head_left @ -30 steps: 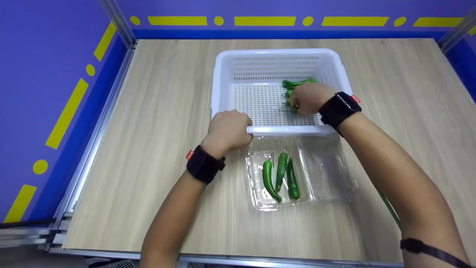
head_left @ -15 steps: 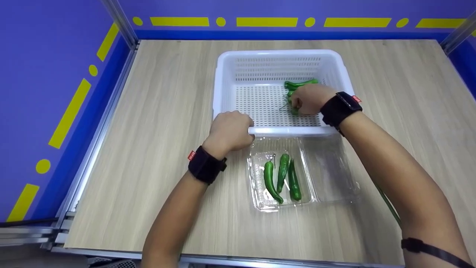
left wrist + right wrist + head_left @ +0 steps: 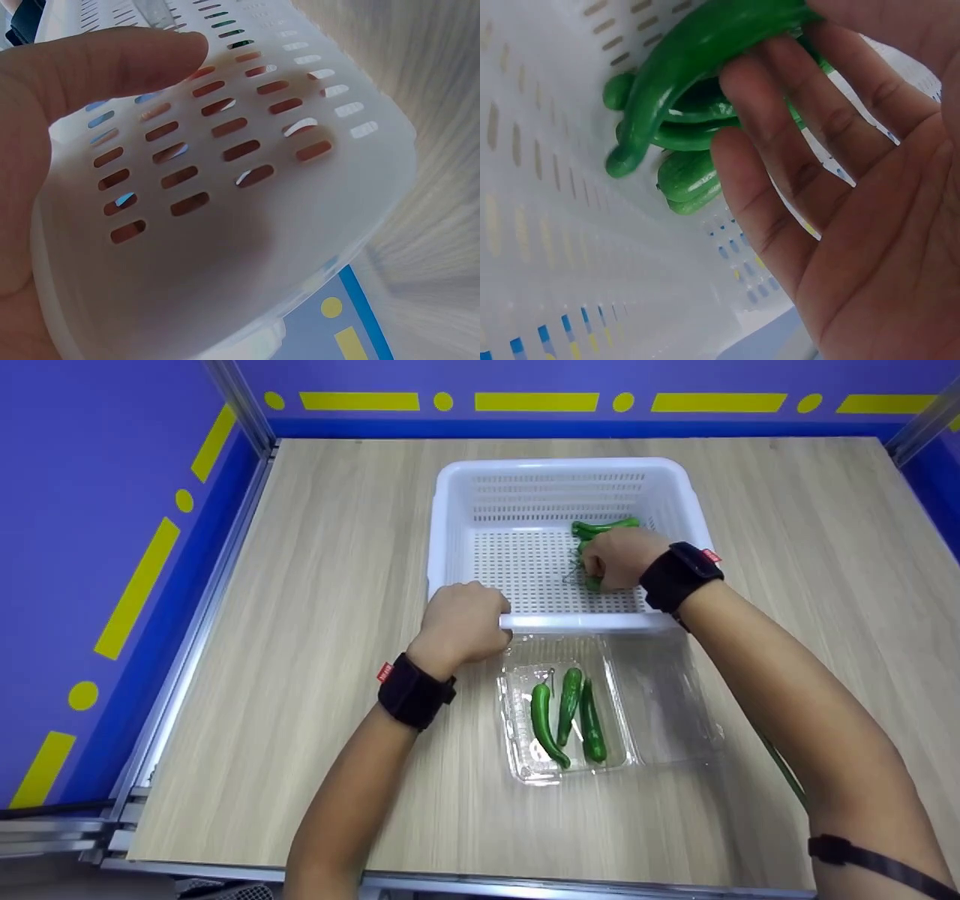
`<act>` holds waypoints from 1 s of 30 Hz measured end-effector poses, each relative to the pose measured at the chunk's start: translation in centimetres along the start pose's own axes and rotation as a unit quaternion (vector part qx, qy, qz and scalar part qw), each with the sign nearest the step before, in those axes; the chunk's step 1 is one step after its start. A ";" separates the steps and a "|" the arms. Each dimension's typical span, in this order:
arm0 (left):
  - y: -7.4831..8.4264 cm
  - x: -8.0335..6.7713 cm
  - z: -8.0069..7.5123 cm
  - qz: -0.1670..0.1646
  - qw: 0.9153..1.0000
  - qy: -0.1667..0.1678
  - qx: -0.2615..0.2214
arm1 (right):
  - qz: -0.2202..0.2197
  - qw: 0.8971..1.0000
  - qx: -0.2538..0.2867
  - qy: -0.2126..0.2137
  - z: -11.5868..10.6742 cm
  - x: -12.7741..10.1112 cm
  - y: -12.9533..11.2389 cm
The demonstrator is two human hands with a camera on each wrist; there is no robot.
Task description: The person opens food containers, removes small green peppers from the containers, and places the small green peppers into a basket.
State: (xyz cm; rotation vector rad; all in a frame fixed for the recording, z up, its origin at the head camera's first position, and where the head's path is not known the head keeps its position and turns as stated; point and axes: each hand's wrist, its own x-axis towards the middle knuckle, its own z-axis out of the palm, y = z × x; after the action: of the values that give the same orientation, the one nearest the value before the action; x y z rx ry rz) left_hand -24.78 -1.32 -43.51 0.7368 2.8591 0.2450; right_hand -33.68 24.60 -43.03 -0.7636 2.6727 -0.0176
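Note:
In the head view my left hand (image 3: 463,622) grips the near left corner of a white slotted plastic basket (image 3: 585,621). Its thumb lies along the basket's outer wall (image 3: 300,202) in the left wrist view. My right hand (image 3: 624,556) is down inside the basket, on its right side. The right wrist view has it holding a curved green chili pepper (image 3: 682,56) between thumb and fingers. Several more green peppers (image 3: 690,176) lie under and behind that one, partly hidden by the fingers. Three green peppers (image 3: 570,709) lie in a clear plastic clamshell box (image 3: 626,735) before the basket.
The clamshell's lid (image 3: 664,701) is folded out flat to the right, below my right forearm. A wooden tabletop (image 3: 337,547) surrounds everything. Blue panels (image 3: 525,427) with yellow marks border the back and sides, and a metal rail edges the left.
My right wrist has turned slightly, with the hand still low among the peppers. The left hand, basket and clamshell stay where they were.

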 end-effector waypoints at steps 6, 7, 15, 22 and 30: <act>-0.1 0.0 0.2 0.001 1.000 0.010 -0.001 | -0.009 1.000 0.000 -0.009 0.1 0.1 0.1; -0.1 0.0 0.2 0.001 1.000 0.010 -0.001 | -0.012 1.000 -0.001 -0.011 0.2 0.1 0.1; -0.1 0.0 0.2 -0.003 1.000 0.000 0.000 | 0.018 1.000 0.008 -0.002 0.5 -0.1 0.5; -0.2 -0.1 0.0 0.001 1.000 -0.002 0.001 | 0.029 0.999 0.005 0.016 0.3 -0.1 0.7; 0.0 0.0 0.0 0.002 1.000 0.001 0.003 | 0.008 1.000 -0.004 0.023 0.4 -0.2 0.6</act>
State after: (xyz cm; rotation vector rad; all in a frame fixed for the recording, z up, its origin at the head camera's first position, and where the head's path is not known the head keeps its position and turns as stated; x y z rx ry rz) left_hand -24.79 -1.35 -43.48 0.7435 2.8623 0.2388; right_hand -33.67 25.29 -43.36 -0.7524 2.7242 -0.0215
